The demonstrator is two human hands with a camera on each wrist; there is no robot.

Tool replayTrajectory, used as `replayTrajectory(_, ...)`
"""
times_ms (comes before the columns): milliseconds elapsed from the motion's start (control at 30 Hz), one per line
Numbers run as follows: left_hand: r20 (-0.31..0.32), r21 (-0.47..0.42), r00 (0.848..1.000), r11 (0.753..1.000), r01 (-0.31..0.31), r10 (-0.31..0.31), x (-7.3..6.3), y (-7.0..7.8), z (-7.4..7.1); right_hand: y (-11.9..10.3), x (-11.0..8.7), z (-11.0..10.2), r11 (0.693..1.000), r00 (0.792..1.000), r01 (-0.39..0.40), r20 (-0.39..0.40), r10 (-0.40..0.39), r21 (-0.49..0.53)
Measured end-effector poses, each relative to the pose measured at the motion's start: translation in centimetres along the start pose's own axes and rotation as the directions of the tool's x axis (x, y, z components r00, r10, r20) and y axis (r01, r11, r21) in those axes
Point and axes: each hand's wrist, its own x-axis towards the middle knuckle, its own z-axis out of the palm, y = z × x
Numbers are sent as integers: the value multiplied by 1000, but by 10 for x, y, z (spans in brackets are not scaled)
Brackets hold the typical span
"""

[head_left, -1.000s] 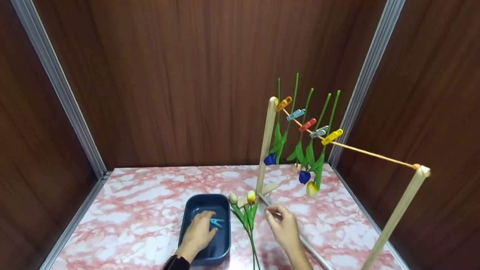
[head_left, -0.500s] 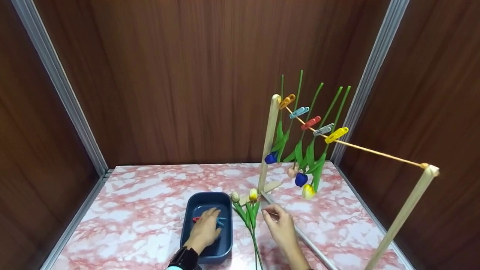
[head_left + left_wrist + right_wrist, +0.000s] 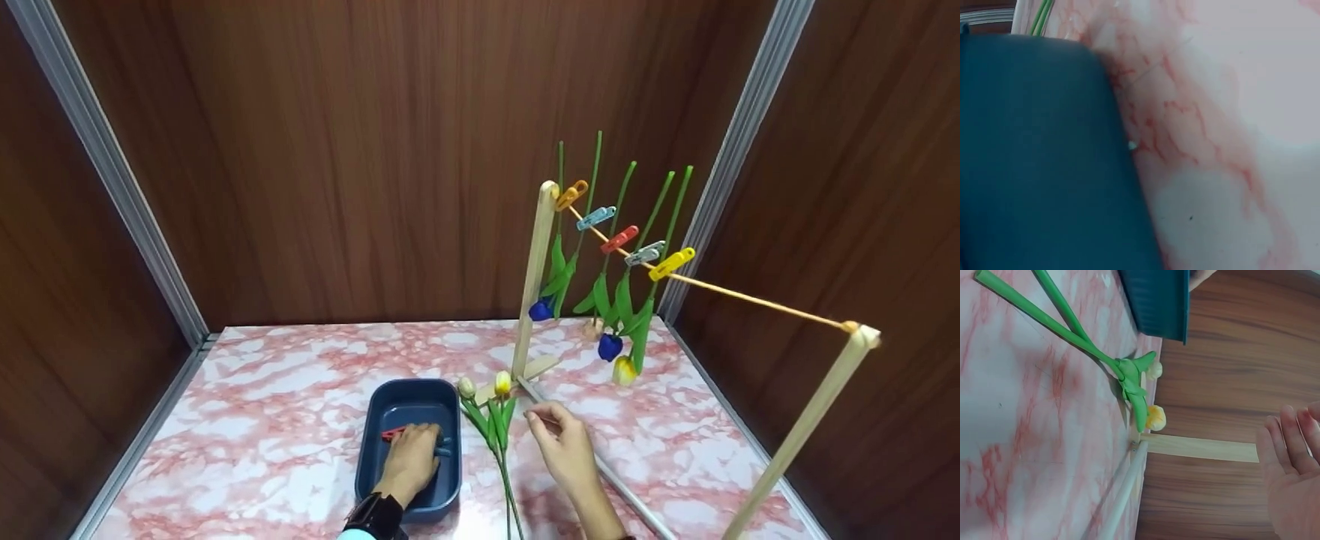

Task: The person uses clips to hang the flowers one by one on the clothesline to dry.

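My left hand (image 3: 410,457) reaches down inside a dark blue bin (image 3: 409,393), its fingers among clothespins. A red clothespin (image 3: 391,433) shows left of the fingers and a blue clothespin (image 3: 444,448) right of them. The hand's back hides the fingertips, so I cannot tell whether it pinches one. The left wrist view holds only the bin's side (image 3: 1044,157) and the tabletop. My right hand (image 3: 562,450) hovers beside two tulips, one yellow (image 3: 502,384) and one cream (image 3: 466,388), lying on the table. Its fingers are loosely bent around nothing, also in the right wrist view.
A cord (image 3: 757,302) runs between two wooden posts, the near one (image 3: 802,431) at right. Several tulips hang from it upside down by clothespins, the yellow clothespin (image 3: 673,264) nearest. A grey rod (image 3: 626,491) lies past my right hand. Wooden walls enclose the marbled table (image 3: 277,420).
My left hand has pushed deeper into the bin and its fingers have bent over the blue clothespin; the red clothespin has come into view. My right hand stays nearly still.
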Motion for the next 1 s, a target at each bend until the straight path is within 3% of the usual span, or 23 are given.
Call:
replayTrajectory(133,-41,111,998,993,-40,45,8,-15,37,-2,-2,-2,1000,1000,9,-2,-9,5)
replayTrajectory(233,-68,148,997,988,-36,47,10,-20,54,-2,-4,-2,1000,1000,9,4,-9,14)
replayTrajectory(333,-80,113,996,993,37,-28,9,-22,55,-1,-7,-1,1000,1000,7,20,-7,18)
replayTrajectory(467,-60,-23,985,987,158,-159,3,-14,34,-1,-10,-2,1000,1000,12,24,-13,4)
replayTrajectory(500,-67,-48,984,985,163,-166,1,-12,28,-1,-10,-2,1000,1000,17,22,-17,-1)
replayTrajectory(733,-145,-230,977,966,120,-156,-22,29,-53,-8,-10,0,1000,998,14,54,-14,0)
replayTrajectory(833,-176,-301,966,945,128,-188,-25,36,-64,-12,-9,1,1000,997,-3,79,2,8)
replayTrajectory(1000,-281,-438,936,896,74,-214,-26,46,-69,-19,-7,7,1000,993,2,115,-4,22)
